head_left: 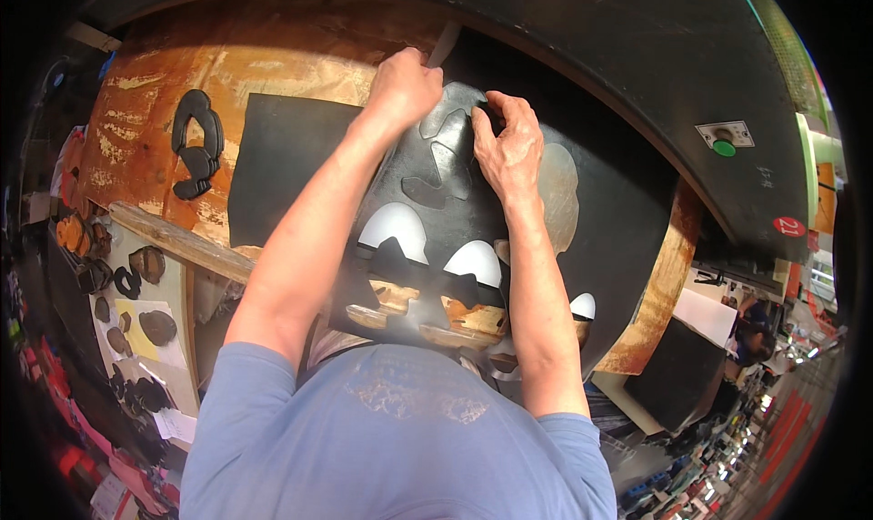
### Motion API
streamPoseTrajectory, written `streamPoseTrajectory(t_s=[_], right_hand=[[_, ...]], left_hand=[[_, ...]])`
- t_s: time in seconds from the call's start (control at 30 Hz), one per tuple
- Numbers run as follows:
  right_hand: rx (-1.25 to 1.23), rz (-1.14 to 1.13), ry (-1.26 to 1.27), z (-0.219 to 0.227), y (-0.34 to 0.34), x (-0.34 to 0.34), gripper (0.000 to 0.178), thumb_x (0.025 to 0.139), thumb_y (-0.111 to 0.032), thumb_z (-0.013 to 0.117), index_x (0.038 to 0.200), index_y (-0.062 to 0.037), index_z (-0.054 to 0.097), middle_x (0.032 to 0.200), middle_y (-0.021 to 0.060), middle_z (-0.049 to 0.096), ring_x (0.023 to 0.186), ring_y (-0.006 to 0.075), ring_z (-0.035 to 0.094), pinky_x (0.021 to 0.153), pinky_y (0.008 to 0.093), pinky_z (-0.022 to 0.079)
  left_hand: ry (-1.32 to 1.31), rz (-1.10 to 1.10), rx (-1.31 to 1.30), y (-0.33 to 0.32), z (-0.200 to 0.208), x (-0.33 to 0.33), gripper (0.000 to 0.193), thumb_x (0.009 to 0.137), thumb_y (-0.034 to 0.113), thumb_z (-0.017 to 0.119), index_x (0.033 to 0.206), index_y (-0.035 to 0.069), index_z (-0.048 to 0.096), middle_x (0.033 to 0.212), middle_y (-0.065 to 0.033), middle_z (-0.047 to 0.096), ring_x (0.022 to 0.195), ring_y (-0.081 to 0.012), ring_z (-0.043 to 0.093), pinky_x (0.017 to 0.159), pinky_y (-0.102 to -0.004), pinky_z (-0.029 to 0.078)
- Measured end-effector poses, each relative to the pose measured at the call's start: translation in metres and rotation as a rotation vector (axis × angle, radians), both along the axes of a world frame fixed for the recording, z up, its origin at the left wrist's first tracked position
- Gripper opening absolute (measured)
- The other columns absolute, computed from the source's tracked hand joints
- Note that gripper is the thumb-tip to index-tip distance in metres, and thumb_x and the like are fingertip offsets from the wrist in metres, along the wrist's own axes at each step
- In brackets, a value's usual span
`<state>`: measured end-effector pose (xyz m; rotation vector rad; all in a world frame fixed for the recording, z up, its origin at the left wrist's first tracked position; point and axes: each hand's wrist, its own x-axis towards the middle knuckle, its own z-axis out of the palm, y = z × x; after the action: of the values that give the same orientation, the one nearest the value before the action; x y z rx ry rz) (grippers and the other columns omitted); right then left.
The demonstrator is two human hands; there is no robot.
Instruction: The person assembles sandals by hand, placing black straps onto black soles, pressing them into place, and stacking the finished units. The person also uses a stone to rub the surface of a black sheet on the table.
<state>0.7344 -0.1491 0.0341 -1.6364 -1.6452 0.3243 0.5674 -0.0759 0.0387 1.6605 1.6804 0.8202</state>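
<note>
A large black sheet [600,211], which looks like leather, lies over the wooden board before me, its near part cut through with several openings. My left hand [406,88] is closed at the sheet's far part, fingertips curled under; what they hold, if anything, is hidden. Across from it my right hand [509,147] rests with bent fingers, thumb and forefinger apart around a dark gap. Between the hands lies a shiny dark curved piece [452,97]. Nearer to me are curved outlines in the sheet [436,190] and rounded white patches [394,229] in the openings.
Stacked black curved pieces [198,145] lie on the worn wooden board [136,120] at left, beside a smaller black sheet [286,165]. A dark machine beam [637,75] with a green button [724,147] spans the far side. A lower left shelf [159,338] holds dark pieces.
</note>
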Motion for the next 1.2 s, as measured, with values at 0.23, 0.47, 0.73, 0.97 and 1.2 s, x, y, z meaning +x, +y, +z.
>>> streamPoseTrajectory(t_s=[0.23,0.47,0.73,0.97,1.2], right_hand=[[-0.020,0.020,-0.046,0.004,0.000,0.000,0.047,0.085,-0.021,0.081,0.124,0.0039,0.069,0.119,0.0192,0.069,0.112,0.0368,0.064,0.098,0.0440,0.053],[-0.190,0.034,0.272,0.007,0.007,0.009,0.059,0.086,-0.027,0.082,0.133,0.0035,0.064,0.123,0.0181,0.069,0.116,0.0317,0.064,0.101,0.0414,0.051],[-0.176,0.064,0.513,0.019,0.014,0.008,0.026,0.096,-0.019,0.077,0.112,0.0009,0.070,0.081,0.0014,0.070,0.072,0.0087,0.064,0.067,0.0235,0.051],[0.335,0.127,-0.134,0.015,-0.004,-0.009,0.006,0.094,-0.007,0.072,0.096,-0.0026,0.069,0.072,0.0154,0.068,0.059,0.0307,0.067,0.057,0.0350,0.052],[-0.280,0.160,-0.174,0.057,0.020,0.019,0.030,0.091,-0.025,0.074,0.098,0.0040,0.071,0.078,0.0207,0.072,0.072,0.0365,0.073,0.069,0.0414,0.057]], left_hand=[[-0.423,-0.064,-0.221,-0.001,-0.011,0.004,0.026,0.103,0.023,0.063,0.108,-0.001,0.073,0.086,-0.0010,0.071,0.075,-0.0066,0.062,0.068,-0.0278,0.051],[-1.006,-0.200,-0.401,-0.007,-0.017,-0.001,0.026,0.105,0.020,0.062,0.117,-0.001,0.071,0.099,-0.0016,0.073,0.086,-0.0079,0.065,0.075,-0.0249,0.053],[-0.884,-0.110,-0.287,-0.008,-0.020,0.010,0.025,0.102,0.022,0.067,0.108,-0.001,0.075,0.089,-0.0002,0.072,0.080,-0.0070,0.063,0.071,-0.0254,0.052],[-0.833,-0.037,-0.320,-0.006,-0.024,0.017,0.020,0.100,0.021,0.071,0.102,0.002,0.076,0.089,0.0010,0.072,0.079,-0.0054,0.061,0.071,-0.0238,0.050],[-0.913,-0.140,-0.262,-0.008,-0.022,0.007,0.026,0.099,0.029,0.073,0.100,0.003,0.076,0.084,0.0034,0.067,0.077,-0.0038,0.057,0.068,-0.0233,0.047]])
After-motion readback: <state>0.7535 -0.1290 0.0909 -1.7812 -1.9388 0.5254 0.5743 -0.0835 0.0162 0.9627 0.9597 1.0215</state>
